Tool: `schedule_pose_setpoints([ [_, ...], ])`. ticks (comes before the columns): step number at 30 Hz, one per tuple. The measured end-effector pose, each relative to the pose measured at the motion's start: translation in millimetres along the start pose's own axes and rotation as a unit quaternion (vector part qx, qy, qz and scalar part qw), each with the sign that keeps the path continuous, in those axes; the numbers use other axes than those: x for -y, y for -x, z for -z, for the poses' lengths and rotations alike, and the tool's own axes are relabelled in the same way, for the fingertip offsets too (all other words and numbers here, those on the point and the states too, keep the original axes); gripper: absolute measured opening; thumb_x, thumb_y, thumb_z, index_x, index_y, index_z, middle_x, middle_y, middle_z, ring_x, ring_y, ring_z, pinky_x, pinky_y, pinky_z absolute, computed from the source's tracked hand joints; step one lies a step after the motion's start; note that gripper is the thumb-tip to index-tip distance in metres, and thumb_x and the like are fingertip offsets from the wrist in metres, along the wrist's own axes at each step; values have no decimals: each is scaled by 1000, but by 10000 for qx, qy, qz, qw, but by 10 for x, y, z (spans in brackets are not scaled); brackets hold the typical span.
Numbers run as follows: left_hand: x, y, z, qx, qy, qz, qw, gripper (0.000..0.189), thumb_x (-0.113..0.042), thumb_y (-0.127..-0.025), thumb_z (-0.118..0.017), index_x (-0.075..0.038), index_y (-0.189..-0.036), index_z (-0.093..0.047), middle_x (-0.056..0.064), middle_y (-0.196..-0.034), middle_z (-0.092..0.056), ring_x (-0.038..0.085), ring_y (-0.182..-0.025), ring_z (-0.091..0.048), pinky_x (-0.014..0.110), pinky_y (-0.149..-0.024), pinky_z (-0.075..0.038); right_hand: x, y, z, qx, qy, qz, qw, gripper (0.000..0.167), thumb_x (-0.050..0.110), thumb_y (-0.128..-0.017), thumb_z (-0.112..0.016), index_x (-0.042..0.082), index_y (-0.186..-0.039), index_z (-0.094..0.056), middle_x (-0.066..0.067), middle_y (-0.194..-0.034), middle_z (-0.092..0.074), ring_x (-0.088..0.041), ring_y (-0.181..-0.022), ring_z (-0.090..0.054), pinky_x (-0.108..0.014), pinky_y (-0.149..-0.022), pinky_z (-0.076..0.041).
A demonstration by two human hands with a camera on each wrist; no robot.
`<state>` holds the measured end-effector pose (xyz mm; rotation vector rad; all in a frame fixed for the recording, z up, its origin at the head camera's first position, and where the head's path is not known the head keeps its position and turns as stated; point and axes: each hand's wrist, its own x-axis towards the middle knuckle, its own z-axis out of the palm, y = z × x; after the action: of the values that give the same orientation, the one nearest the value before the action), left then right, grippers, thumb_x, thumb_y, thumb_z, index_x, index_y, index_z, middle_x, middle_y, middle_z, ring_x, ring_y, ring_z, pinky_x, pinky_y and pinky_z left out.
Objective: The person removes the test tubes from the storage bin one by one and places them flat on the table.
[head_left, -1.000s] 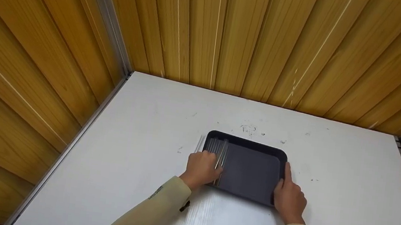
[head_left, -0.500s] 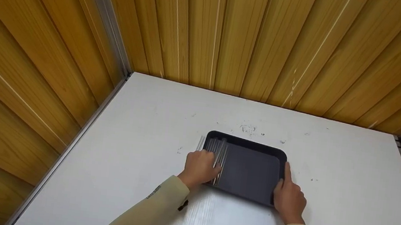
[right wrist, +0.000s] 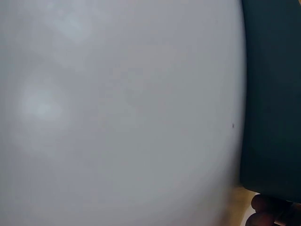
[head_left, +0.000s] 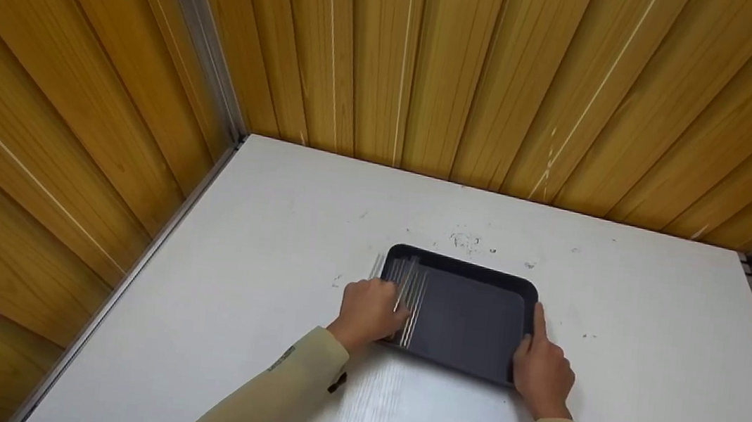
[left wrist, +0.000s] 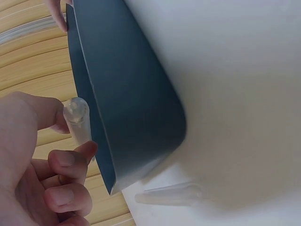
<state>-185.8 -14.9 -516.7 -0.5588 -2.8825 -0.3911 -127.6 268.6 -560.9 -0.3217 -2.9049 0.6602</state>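
A dark rectangular tray (head_left: pixel 473 321) lies on the white table in the head view. Along its left side are several clear tubes (head_left: pixel 416 307), partly hidden by my left hand (head_left: pixel 368 315). That hand pinches a clear test tube (left wrist: pixel 77 120) between thumb and fingers, over the tray's left side; its rounded end shows in the left wrist view. My right hand (head_left: pixel 543 373) grips the tray's right rim, thumb inside, index finger stretched along the edge. Only a few of its fingertips (right wrist: pixel 263 207) show in the right wrist view.
Just left of the tray, on the table (head_left: pixel 286 250), lies another clear tube (left wrist: pixel 169 195). Wood-patterned walls (head_left: pixel 448 71) rise behind the table and at both sides. Dark marks dot the tabletop beyond the tray.
My left hand has shifted slightly left with the test tube, which now tilts a bit more. More of the tubes to its right show. My right hand and the tray have stayed put.
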Motion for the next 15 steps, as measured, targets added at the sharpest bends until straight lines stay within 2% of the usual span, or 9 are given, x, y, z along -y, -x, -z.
schedule_pose_setpoints([
  [5,28,13,31,45,34,21,10000,55,-36,-83,-69,-22,-53,-26,-10,-47,-20,8,-45,-20,25,-39,-18,6,-6,3,84,32,21,10000,60,13,-99,-40,16,-154,-17,-11,-54,-52,-20,-45,-43,-31,-42,-28],
  [15,95,30,48,7,95,55,9999,53,-35,-84,-69,-22,-53,-28,-11,-48,-22,8,-46,-20,26,-39,-18,-4,-3,-2,-7,36,65,10000,60,13,-99,-42,16,-154,-19,-11,-54,-52,-20,-45,-43,-32,-42,-27],
])
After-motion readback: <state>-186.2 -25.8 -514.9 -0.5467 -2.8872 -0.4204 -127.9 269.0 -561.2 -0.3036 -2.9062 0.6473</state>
